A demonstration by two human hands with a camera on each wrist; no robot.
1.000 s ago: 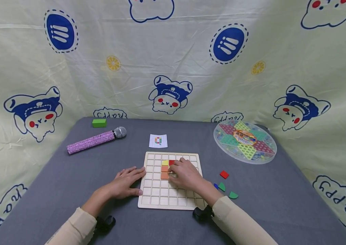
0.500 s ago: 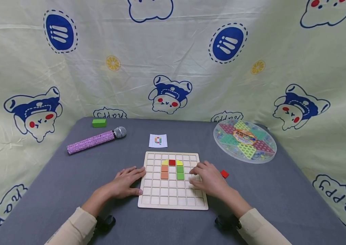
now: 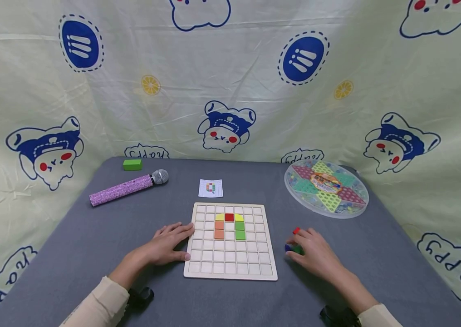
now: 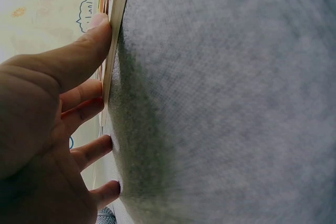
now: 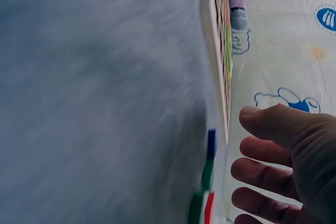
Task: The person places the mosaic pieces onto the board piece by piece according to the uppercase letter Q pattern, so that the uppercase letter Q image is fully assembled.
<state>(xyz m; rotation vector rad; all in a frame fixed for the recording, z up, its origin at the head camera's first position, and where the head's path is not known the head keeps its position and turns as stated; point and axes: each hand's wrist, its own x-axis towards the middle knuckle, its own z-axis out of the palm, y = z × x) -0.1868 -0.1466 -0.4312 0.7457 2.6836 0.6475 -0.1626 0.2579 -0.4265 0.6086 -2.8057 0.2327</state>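
A wooden grid board [image 3: 230, 269] lies flat on the grey table. In its cells sit two yellow corner pieces, a dark red tile [image 3: 229, 217], orange tiles [image 3: 219, 229] and green tiles [image 3: 240, 230]. My left hand [image 3: 167, 245] rests against the board's left edge, thumb and fingertips touching it. To the right of the board, my right hand [image 3: 314, 253] is over loose pieces, its fingers spread and holding nothing. Below them are a blue piece [image 5: 211, 144], green pieces [image 5: 208, 176] and a red tile [image 5: 209, 208], partly hidden by the hand in the head view.
Behind the board lies a small pattern card [image 3: 210, 188]. A glittery purple microphone [image 3: 122, 190] and a green block [image 3: 132, 165] are at the back left. A round, clear-lidded game box [image 3: 326, 188] lies at the back right, near a printed curtain [image 3: 230, 68].
My right hand has come off the board and moved right to the loose pieces, uncovering a yellow piece and green tiles on the grid. My left hand stays at the board's edge.
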